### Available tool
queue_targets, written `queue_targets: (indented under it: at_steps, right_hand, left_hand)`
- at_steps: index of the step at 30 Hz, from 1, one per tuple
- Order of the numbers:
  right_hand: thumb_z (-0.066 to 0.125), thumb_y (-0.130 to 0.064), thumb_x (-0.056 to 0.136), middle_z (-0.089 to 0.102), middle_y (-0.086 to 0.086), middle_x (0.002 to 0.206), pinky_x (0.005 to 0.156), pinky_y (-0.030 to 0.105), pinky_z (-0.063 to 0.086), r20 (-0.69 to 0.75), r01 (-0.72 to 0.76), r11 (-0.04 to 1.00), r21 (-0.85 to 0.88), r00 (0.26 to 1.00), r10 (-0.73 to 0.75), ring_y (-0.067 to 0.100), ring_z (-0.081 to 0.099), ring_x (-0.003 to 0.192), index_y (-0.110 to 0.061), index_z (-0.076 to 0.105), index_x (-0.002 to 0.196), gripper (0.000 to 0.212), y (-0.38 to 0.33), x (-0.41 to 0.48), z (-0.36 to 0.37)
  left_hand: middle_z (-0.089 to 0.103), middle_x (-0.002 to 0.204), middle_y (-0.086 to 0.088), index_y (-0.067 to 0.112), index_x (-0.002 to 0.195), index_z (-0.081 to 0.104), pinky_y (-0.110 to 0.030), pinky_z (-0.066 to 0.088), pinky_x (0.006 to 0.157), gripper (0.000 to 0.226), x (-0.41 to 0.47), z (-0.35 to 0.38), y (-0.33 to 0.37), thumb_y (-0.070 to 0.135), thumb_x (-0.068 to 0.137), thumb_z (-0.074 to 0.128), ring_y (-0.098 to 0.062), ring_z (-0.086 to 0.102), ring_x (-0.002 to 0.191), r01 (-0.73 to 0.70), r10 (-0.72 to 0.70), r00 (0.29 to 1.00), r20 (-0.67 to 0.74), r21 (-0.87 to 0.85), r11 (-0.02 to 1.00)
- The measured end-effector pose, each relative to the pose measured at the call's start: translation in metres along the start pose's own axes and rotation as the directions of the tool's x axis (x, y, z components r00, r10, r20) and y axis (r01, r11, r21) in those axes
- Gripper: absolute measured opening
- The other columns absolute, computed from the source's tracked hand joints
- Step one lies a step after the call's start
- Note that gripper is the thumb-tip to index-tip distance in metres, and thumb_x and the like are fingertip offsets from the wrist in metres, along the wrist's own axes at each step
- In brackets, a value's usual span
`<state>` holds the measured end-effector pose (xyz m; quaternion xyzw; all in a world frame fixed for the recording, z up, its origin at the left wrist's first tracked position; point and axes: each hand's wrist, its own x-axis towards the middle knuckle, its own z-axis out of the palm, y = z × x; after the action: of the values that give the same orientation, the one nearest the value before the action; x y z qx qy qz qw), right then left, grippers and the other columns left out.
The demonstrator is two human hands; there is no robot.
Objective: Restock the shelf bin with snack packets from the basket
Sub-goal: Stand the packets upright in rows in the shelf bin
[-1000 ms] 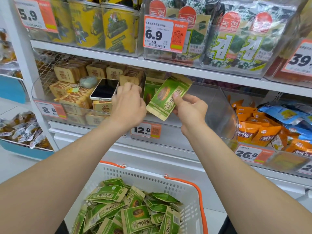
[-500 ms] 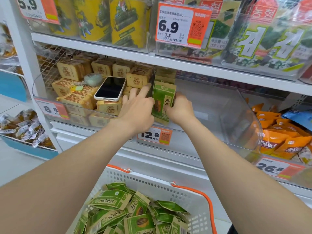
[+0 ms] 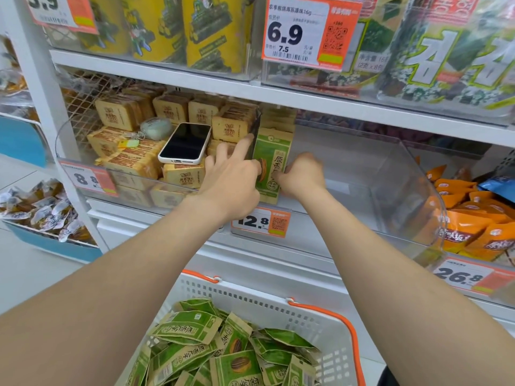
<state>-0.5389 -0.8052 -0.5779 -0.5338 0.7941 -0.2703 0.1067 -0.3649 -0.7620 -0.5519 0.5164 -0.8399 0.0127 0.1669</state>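
1. Centre of the frame, on the middle shelf: a green snack packet (image 3: pixel 274 162) stands upright at the left end of the clear shelf bin (image 3: pixel 390 207), close against the divider; a few tan tops of the same kind show behind it, but how many I cannot tell.
2. Both hands are on that packet; the left hand (image 3: pixel 234 179) has its fingers mostly straight, index raised along the divider, pressing the packet's left edge; the right hand (image 3: pixel 302 176) has its fingers curled and pinches the right edge; they seem to be squaring it into place.
3. Restocking looks to be at an early stage; right of the packet the bin shows only bare clear plastic across most of its width.
4. Lower centre, well below the shelf, the white basket (image 3: pixel 278 307) with orange handles holds a loose heap of green packets (image 3: pixel 211 346), lying flat and crossed over one another; by my estimate nearly all the work remains, each one to be lifted out and stood in rows.
5. Left of centre, the neighbouring bin (image 3: pixel 83 151) holds tan packets (image 3: pixel 122 112), with a phone (image 3: pixel 185 143) lying on top of them; at the right edge another bin holds orange packets (image 3: pixel 459 227).
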Motion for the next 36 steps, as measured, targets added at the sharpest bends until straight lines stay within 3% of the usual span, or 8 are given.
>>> queue_targets:
  at_steps: [3, 8, 12, 18, 22, 25, 32, 36]
  right_hand:
    - [0.076, -0.027, 0.091, 0.071, 0.008, 0.106, 0.076, 0.031, 0.051, -0.004, 0.01, 0.998, 0.056, 1.0, -0.01, 0.028, 0.067, 0.103, -0.008, 0.067, 0.11, 0.029, 0.001, 0.0, -0.002]
    - [0.079, -0.018, 0.081, 0.073, 0.001, 0.095, 0.082, 0.039, 0.063, -0.047, 0.023, 0.971, 0.237, 0.999, -0.012, 0.024, 0.072, 0.093, -0.023, 0.064, 0.089, 0.017, 0.002, -0.005, -0.005]
    - [0.081, -0.026, 0.084, 0.072, 0.0, 0.093, 0.08, 0.038, 0.06, -0.1, 0.102, 0.968, 0.227, 0.992, -0.081, 0.024, 0.069, 0.093, -0.023, 0.06, 0.084, 0.022, 0.0, -0.005, -0.004]
    - [0.08, -0.026, 0.089, 0.07, 0.006, 0.099, 0.074, 0.027, 0.05, -0.156, 0.042, 0.965, 0.26, 0.988, -0.001, 0.024, 0.067, 0.094, -0.02, 0.067, 0.093, 0.015, 0.003, 0.003, -0.003]
    - [0.08, -0.028, 0.09, 0.071, 0.004, 0.098, 0.085, 0.04, 0.062, -0.027, -0.009, 0.962, 0.272, 0.999, 0.017, 0.027, 0.07, 0.095, -0.02, 0.062, 0.085, 0.02, 0.003, 0.006, 0.0]
    - [0.081, -0.028, 0.088, 0.074, 0.006, 0.098, 0.086, 0.046, 0.063, 0.046, -0.06, 0.943, 0.328, 0.998, 0.047, 0.031, 0.074, 0.094, -0.022, 0.06, 0.077, 0.025, 0.003, 0.006, 0.001]
    - [0.067, -0.029, 0.094, 0.069, 0.009, 0.109, 0.088, 0.051, 0.062, 0.143, -0.074, 0.924, 0.376, 0.99, 0.021, 0.033, 0.069, 0.101, -0.022, 0.053, 0.089, 0.016, 0.002, 0.005, 0.002]
    - [0.058, -0.015, 0.098, 0.068, 0.009, 0.111, 0.093, 0.052, 0.061, 0.198, -0.084, 0.889, 0.45, 0.98, -0.008, 0.033, 0.068, 0.106, -0.02, 0.052, 0.103, 0.009, 0.001, 0.002, 0.0]
  left_hand:
    - [0.013, 0.17, -0.004, 0.02, 0.127, 0.07, -0.056, 0.029, 0.113, 0.041, -0.001, 0.0, 0.001, 0.011, 0.09, 0.056, -0.043, 0.027, 0.137, -0.001, 0.001, 1.0, -0.001, 0.01, 1.0]
    - [0.013, 0.17, -0.004, 0.018, 0.123, 0.071, -0.057, 0.03, 0.112, 0.037, -0.001, 0.0, 0.0, 0.012, 0.09, 0.056, -0.043, 0.029, 0.135, 0.007, -0.007, 1.0, 0.01, 0.017, 1.0]
    - [0.011, 0.17, -0.004, 0.017, 0.121, 0.071, -0.057, 0.031, 0.112, 0.035, -0.001, 0.001, 0.001, 0.011, 0.09, 0.056, -0.044, 0.028, 0.136, 0.01, -0.01, 1.0, 0.013, 0.023, 1.0]
    - [0.01, 0.172, -0.003, 0.018, 0.125, 0.07, -0.056, 0.03, 0.113, 0.037, -0.001, 0.0, 0.002, 0.012, 0.092, 0.056, -0.043, 0.028, 0.136, 0.014, -0.014, 1.0, 0.01, 0.017, 1.0]
    - [0.009, 0.172, -0.003, 0.019, 0.126, 0.071, -0.057, 0.03, 0.113, 0.038, -0.001, 0.0, 0.003, 0.011, 0.092, 0.056, -0.044, 0.028, 0.137, 0.012, -0.013, 1.0, 0.009, 0.022, 1.0]
    - [0.008, 0.172, -0.003, 0.018, 0.126, 0.07, -0.057, 0.03, 0.113, 0.038, 0.0, 0.0, 0.003, 0.011, 0.091, 0.055, -0.044, 0.027, 0.137, 0.018, -0.018, 1.0, 0.015, 0.023, 1.0]
    - [0.008, 0.172, -0.004, 0.018, 0.127, 0.069, -0.057, 0.03, 0.113, 0.038, 0.0, 0.001, 0.003, 0.012, 0.092, 0.055, -0.044, 0.027, 0.137, 0.02, -0.02, 1.0, 0.019, 0.03, 0.999]
    - [0.007, 0.172, -0.002, 0.018, 0.132, 0.066, -0.056, 0.03, 0.112, 0.04, 0.0, 0.0, 0.004, 0.015, 0.093, 0.055, -0.044, 0.028, 0.136, 0.019, -0.02, 1.0, 0.018, 0.045, 0.999]
